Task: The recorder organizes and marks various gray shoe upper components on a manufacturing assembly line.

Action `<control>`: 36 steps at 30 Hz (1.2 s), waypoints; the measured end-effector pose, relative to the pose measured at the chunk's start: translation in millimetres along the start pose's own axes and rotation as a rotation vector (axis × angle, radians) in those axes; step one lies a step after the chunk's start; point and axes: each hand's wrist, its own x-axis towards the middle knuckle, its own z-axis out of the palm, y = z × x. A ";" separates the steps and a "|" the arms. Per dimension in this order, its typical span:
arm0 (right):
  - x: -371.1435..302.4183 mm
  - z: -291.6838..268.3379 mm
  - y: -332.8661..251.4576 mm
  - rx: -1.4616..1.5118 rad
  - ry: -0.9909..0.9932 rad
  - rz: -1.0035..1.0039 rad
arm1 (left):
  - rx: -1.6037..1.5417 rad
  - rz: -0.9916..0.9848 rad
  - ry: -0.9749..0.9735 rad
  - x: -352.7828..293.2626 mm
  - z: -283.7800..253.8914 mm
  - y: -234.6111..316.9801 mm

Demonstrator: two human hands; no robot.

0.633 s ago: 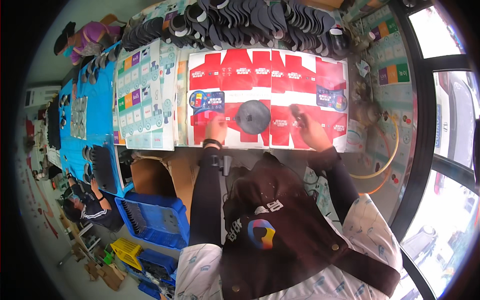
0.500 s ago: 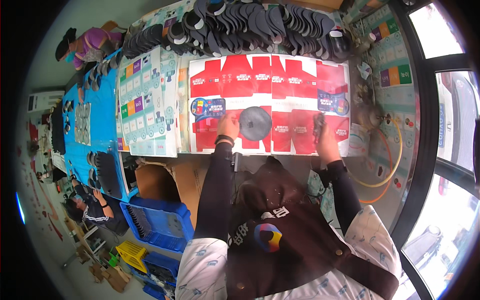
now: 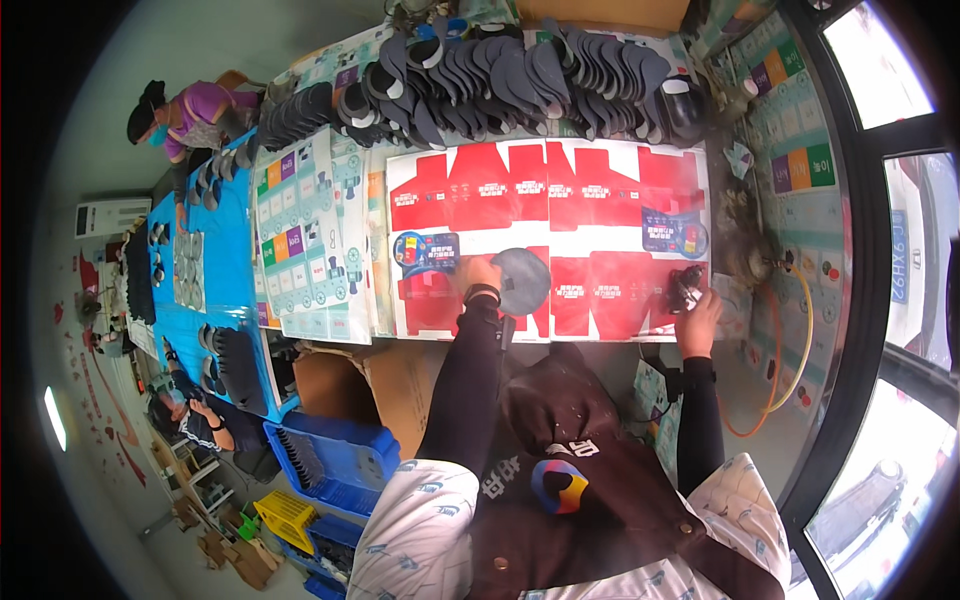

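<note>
A round, flat grey disc [image 3: 524, 282] lies on the red-and-white printed sheets [image 3: 600, 215] covering the table before me. My left hand [image 3: 478, 272] is at the disc's left edge, its fingers closed together and touching the rim. Off to the right, near the front corner of the sheets, my right hand [image 3: 700, 318] grips a small dark tool with metal parts that looks like a spray gun [image 3: 685, 288]. My fingers cover part of it.
Rows of dark grey curved pieces [image 3: 490, 75] line the table's back. An orange and yellow hose [image 3: 806, 330] hangs at right. Blue crates [image 3: 335, 460] and a cardboard box [image 3: 340, 385] stand at lower left. Two people [image 3: 190, 110] work along a blue table [image 3: 235, 270].
My right hand has moved right with the tool, toward the sheets' right edge. My left hand has come closer against the disc. The whole view has shifted slightly.
</note>
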 end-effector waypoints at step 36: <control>19.3 16.1 17.7 0.163 -0.038 -0.217 | -0.225 -0.004 -0.080 -13.5 -24.0 1.2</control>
